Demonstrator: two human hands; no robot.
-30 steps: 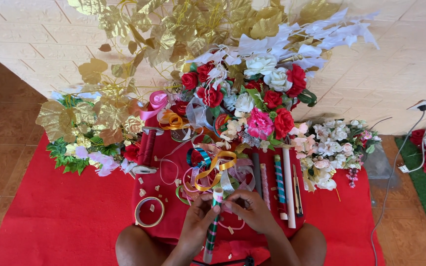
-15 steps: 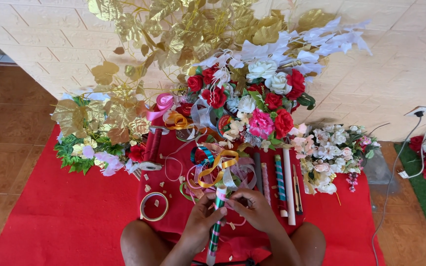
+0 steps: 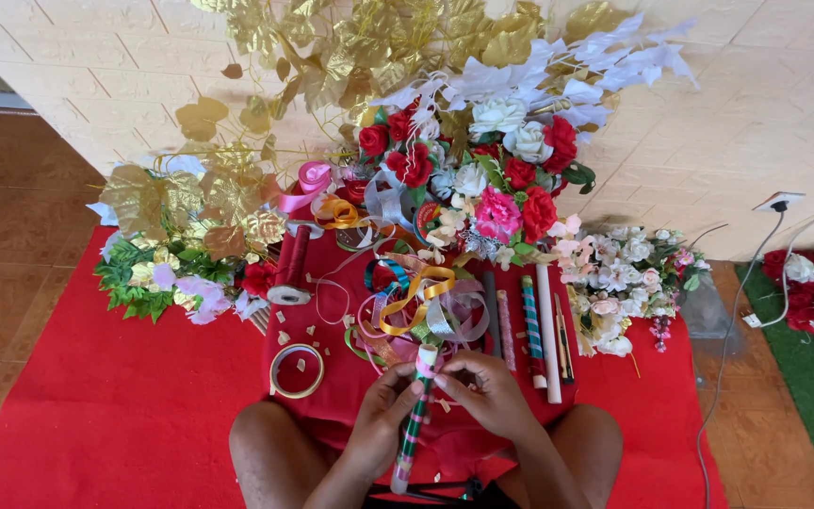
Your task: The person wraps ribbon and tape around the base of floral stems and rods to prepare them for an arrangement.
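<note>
From the head view, the left hand (image 3: 383, 415) grips a slim stick wrapped in green and pink ribbon (image 3: 414, 426) mid-shaft while the right hand (image 3: 484, 391) pinches its pink top end, above the lap, just below tangled ribbon loops (image 3: 418, 303).

- No labels, signs or screens show anywhere.
- One possible package: a clear plastic wrap (image 3: 708, 306) lies on the floor, just right of the white flower bunch (image 3: 619, 283).
</note>
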